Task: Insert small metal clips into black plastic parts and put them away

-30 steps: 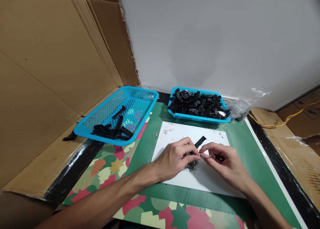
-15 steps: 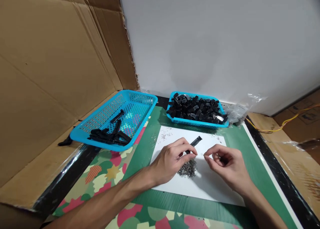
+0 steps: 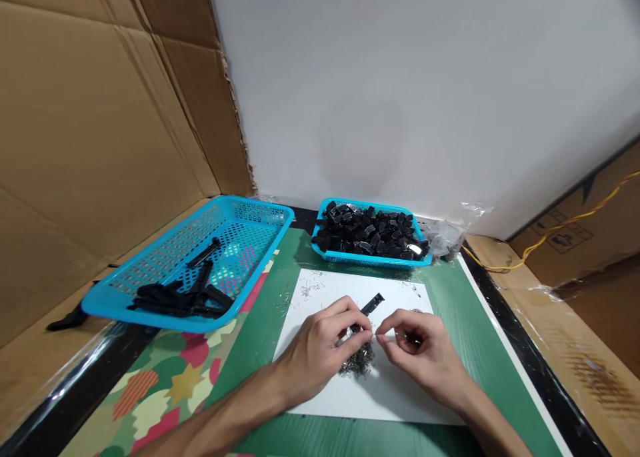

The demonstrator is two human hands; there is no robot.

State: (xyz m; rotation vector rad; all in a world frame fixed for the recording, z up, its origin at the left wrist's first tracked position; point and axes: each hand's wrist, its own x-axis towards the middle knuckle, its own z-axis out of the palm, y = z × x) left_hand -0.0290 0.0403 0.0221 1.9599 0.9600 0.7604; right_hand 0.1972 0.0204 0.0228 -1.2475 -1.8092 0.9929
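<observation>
My left hand (image 3: 330,334) is closed on a slim black plastic part (image 3: 373,303). One end of the part sticks out beyond my fingers; the rest is hidden behind them. Just to the right, my right hand (image 3: 425,350) is pinched, thumb against forefinger, its tips close to the left fingertips. Whatever lies in that pinch is too small to make out. Beneath my left hand is a heap of tiny shiny metal pieces (image 3: 359,364) on a white sheet (image 3: 400,400). More small pieces (image 3: 311,288) are scattered near the sheet's far left corner.
A blue basket (image 3: 260,287) at left holds several long black parts (image 3: 200,290). Another blue basket (image 3: 345,260) at the back is heaped with short black pieces (image 3: 370,230), beside a clear plastic bag (image 3: 445,238). Cardboard (image 3: 100,110) walls the left; a yellow cable (image 3: 537,244) runs at right.
My right fingertips have drawn nearer to the left ones, narrowing the gap. The whole view has shifted, so the baskets and sheet appear further left and lower.
</observation>
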